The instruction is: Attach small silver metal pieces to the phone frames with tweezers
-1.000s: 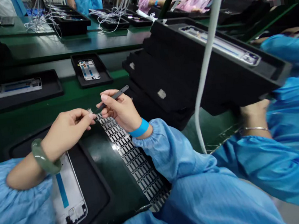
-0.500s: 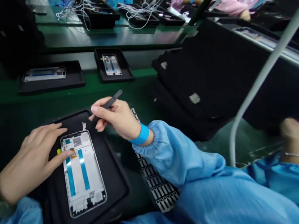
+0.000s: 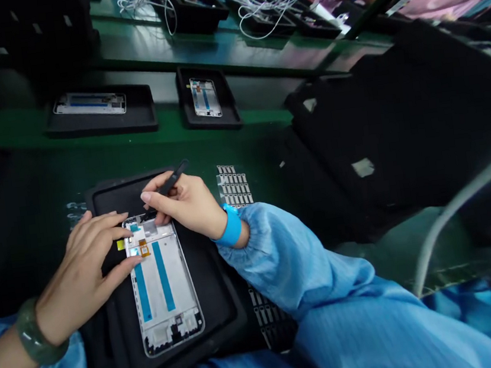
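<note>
green bench (image 3: 169,148) | one phone frame (image 3: 154,296) in one tray (image 3: 213,283) | left fingers (image 3: 108,232) spread | right fingers (image 3: 161,203) gripping one tool (image 3: 176,174)

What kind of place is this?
Probably a phone assembly line: the right hand holds a slim dark tool at a phone-like frame in a black tray, with a sheet of small metallic pieces alongside.
</note>
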`<state>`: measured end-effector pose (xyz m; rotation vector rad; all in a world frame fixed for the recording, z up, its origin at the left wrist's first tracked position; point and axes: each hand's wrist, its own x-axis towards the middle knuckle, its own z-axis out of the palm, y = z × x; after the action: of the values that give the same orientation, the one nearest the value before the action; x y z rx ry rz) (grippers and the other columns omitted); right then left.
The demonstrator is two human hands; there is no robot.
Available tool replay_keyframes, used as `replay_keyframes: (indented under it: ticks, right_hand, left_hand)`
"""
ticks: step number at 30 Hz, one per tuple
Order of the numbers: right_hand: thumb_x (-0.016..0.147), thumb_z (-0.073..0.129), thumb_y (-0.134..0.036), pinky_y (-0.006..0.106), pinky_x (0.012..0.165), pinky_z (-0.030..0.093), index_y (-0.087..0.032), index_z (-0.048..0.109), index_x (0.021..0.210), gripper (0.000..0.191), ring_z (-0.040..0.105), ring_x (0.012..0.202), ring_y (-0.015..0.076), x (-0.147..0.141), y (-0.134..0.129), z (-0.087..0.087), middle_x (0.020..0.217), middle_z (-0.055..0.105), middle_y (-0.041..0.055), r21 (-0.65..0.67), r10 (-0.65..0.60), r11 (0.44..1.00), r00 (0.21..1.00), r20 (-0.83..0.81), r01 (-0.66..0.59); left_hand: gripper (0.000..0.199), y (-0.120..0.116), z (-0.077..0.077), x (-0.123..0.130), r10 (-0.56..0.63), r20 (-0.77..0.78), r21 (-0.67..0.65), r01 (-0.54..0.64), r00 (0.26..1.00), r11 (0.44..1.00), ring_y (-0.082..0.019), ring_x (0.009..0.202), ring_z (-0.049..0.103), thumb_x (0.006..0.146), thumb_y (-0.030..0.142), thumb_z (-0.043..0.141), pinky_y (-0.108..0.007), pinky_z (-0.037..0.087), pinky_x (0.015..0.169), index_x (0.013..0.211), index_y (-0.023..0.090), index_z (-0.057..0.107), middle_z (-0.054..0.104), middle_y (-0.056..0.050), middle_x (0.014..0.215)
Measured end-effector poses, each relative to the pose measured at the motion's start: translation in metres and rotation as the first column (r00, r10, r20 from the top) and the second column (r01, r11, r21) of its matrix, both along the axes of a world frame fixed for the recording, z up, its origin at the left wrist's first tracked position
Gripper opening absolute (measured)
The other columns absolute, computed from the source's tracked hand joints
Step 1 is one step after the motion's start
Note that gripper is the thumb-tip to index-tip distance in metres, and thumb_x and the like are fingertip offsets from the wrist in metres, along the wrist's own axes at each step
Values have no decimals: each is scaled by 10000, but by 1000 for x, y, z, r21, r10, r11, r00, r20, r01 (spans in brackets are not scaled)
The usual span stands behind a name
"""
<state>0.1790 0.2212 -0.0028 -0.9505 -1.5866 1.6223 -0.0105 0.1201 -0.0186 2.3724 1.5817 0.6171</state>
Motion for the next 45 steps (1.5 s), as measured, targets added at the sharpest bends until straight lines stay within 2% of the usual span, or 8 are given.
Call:
replay_keyframes:
  ticks: [11, 17, 23, 29, 35, 37, 41, 45]
  right_hand:
    - [807, 610, -344, 157, 466, 500, -142, 595, 859, 209, 618, 503, 86, 2, -1, -1, 676, 610, -12, 78, 47, 995, 992, 116, -56]
    - [813, 604, -351, 171, 472, 509, -149, 590, 857, 207, 621, 509, 93, 2, -2, -2, 688, 610, -13, 92, 55, 994, 992, 114, -65]
    - [829, 586, -351, 171, 504, 497, -156, 585, 877, 201, 627, 520, 88, 2, -2, -2, 684, 611, -24, 126, 60, 989, 983, 172, -82]
    - [841, 577, -354, 184, 558, 494, -159, 577, 901, 204, 631, 542, 87, 0, -1, -1, 690, 614, -29, 195, 64, 975, 974, 216, -107]
    - [828, 601, -317, 197, 608, 503, -169, 585, 923, 177, 631, 635, 104, -2, 1, 3, 721, 618, -15, 354, 73, 919, 956, 286, -176]
    - [825, 601, -336, 197, 602, 510, -167, 579, 897, 185, 626, 629, 98, -2, 2, 2, 766, 617, -7, 339, 48, 932, 971, 236, -128]
    - [814, 595, -422, 202, 575, 541, -163, 519, 900, 283, 631, 603, 93, -1, 5, -1, 774, 588, -11, 150, -27, 988, 999, -22, 30]
    - [779, 632, -429, 226, 634, 560, -171, 500, 954, 339, 641, 680, 107, -1, 7, -5, 814, 595, -2, 106, -17, 994, 996, -89, 26]
  left_hand:
    - [338, -1, 0, 1, 5, 13, -8, -5, 1000, 1000, -231, 1223, 438, 831, 462, 534, -486, 200, 1115, 1060, 214, 517, 533, -69, 1241]
    - [356, 0, -1, 0, -3, 1, -3, 3, 1000, 1000, -235, 1226, 432, 829, 475, 531, -486, 194, 1117, 1065, 210, 516, 529, -76, 1241]
    - [395, 0, 2, 1, -22, -17, 18, 22, 1000, 1000, -245, 1213, 445, 844, 479, 502, -497, 212, 1110, 1137, 214, 516, 528, -74, 1237]
    - [376, 0, 4, 3, -41, -152, 54, 50, 988, 997, -258, 1210, 444, 876, 427, 463, -526, 239, 1088, 1215, 271, 513, 506, -71, 1254]
    - [370, 1, 9, 11, -10, -258, 99, 37, 966, 994, -270, 1151, 488, 874, 410, 462, -518, 277, 1075, 1171, 206, 548, 537, -113, 1189]
    - [359, 1, 10, 13, 1, -269, 104, 28, 963, 994, -269, 1143, 493, 874, 397, 465, -515, 281, 1074, 1162, 199, 550, 543, -113, 1181]
    - [340, -1, 10, 16, 13, -270, 121, 21, 963, 992, -265, 1155, 479, 881, 360, 468, -512, 276, 1077, 1166, 190, 539, 527, -116, 1195]
    - [330, -2, 7, 16, 31, -257, 131, 3, 966, 991, -268, 1160, 470, 883, 363, 463, -521, 273, 1075, 1158, 196, 534, 510, -114, 1207]
